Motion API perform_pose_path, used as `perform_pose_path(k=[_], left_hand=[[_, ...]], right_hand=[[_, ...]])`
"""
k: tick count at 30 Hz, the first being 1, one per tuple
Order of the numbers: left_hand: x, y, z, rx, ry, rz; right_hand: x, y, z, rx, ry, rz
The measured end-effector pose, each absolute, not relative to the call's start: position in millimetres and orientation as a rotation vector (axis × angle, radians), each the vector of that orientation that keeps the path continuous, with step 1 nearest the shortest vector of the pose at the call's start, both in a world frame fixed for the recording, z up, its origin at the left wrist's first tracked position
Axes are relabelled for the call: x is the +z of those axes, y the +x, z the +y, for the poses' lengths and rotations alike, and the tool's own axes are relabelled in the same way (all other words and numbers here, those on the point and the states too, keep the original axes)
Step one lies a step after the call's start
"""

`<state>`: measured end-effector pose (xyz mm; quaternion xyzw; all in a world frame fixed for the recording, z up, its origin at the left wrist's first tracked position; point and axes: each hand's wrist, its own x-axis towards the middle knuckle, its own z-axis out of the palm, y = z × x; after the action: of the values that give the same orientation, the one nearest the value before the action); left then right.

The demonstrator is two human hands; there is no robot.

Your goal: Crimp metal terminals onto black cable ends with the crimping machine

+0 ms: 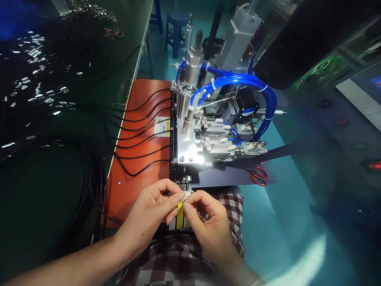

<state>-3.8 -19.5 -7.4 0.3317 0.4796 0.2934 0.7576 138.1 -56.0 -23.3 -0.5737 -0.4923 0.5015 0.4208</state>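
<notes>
Just in front of the machine's near end, my left hand (159,204) is closed, thumb and forefinger pinched together. My right hand (210,216) faces it with its thumb and forefinger also pinched, the fingertips of both hands almost meeting. Whatever lies in the pinches is too small and too covered to name. A pale, shiny piece (187,194) shows right at the fingertips; I cannot tell whether it is held or part of the fixture behind. Below the fingers is a yellow and white label (180,216), partly hidden by my hands.
Several black cables (143,157) cross an orange plate (139,190) into the machine (190,147), which carries blue air hoses (238,81). More cables with shiny ends (32,75) pile up on the left table. Red-handled scissors (259,176) lie right. A blue stool (175,33) stands behind.
</notes>
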Motion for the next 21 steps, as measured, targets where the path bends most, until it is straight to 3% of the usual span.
perform_pose_path(k=[10,21], left_hand=[[-3.7,-7.1,-13.1,0.582,0.681,0.996],[-1.3,-9.0,-10.0,0.519,0.668,0.994]], right_hand=[[-25.6,136.0,-53.2,1.222,-1.442,-1.208],[-22.4,151.1,-38.8,1.551,-1.3,-0.854]])
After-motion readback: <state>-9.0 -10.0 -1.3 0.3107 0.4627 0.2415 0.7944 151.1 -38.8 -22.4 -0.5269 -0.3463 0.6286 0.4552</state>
